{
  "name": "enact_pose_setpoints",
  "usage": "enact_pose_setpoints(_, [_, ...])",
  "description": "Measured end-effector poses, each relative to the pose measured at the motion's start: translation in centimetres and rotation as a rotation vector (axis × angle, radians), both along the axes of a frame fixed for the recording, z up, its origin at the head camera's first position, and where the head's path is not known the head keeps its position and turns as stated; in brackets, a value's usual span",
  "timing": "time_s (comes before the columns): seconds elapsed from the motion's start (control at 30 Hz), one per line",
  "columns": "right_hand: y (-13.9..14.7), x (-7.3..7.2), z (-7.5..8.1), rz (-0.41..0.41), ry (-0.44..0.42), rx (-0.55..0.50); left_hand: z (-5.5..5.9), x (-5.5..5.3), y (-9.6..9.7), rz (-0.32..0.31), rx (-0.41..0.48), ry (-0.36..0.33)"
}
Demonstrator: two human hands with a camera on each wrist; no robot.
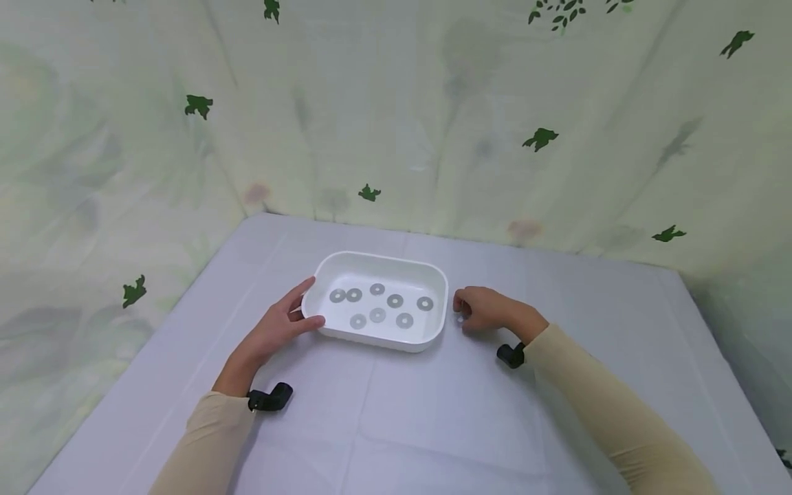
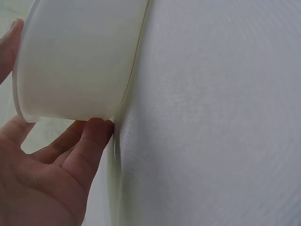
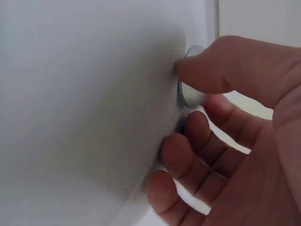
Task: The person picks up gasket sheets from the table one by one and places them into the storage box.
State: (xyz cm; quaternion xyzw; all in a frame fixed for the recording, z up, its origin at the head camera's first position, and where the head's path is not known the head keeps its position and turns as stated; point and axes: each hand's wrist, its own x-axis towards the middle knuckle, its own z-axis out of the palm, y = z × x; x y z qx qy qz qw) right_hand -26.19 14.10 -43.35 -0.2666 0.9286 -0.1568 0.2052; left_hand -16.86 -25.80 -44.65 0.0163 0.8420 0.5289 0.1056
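Observation:
A white rectangular tray [image 1: 374,337] sits on the table with several flat grey washers [image 1: 394,300] spread over its floor. My left hand [image 1: 272,330] holds the tray's left end, thumb at the near corner and fingers along the end wall. The left wrist view shows those fingertips [image 2: 96,127] against the tray's outer wall [image 2: 80,61]. Just right of the tray, my right hand [image 1: 485,308] is low over the tabletop. Its thumb and index finger pinch a shiny washer [image 3: 192,92], tilted on edge close to the cloth; the other fingers curl beneath.
A pale white cloth [image 1: 421,412] covers the table. Behind it and at the sides hangs a light curtain [image 1: 396,124] with dark green leaf shapes. Each wrist wears a small black camera [image 1: 270,397].

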Motion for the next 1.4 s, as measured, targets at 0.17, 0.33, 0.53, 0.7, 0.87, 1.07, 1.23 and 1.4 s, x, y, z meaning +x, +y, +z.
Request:
enact_pose_setpoints(0.17, [-0.1,0.5,-0.4,-0.022,0.025,-0.01,0.2,0.1,-0.1,0.002,0.007,-0.01])
enact_pose_setpoints(0.33, [0.0,1.0,-0.8,-0.021,0.031,-0.055,0.2,0.1,-0.1,0.012,0.009,-0.009])
enact_pose_setpoints(0.53, [0.0,0.9,-1.4,0.016,0.045,-0.08,-0.3,0.3,-0.2,0.021,0.01,-0.013])
enact_pose_setpoints(0.7, [0.4,0.4,-1.4,0.045,0.054,-0.133,-0.6,0.5,-0.3,0.028,0.007,-0.012])
enact_pose_setpoints(0.87, [1.4,-0.7,0.8,-0.008,0.1,-0.255,-0.5,0.3,-0.2,0.013,0.029,0.009])
enact_pose_setpoints(1.07, [0.5,-1.7,5.0,-0.043,0.209,-0.366,-0.2,0.1,0.2,0.004,0.035,0.014])
enact_pose_setpoints(1.23, [-3.1,-1.6,7.9,0.017,0.185,-0.365,-0.1,0.1,0.2,0.013,0.029,0.006])
enact_pose_setpoints(1.4, [-7.1,-1.2,9.1,0.148,0.111,-0.338,0.0,0.0,0.0,0.013,0.027,0.005])
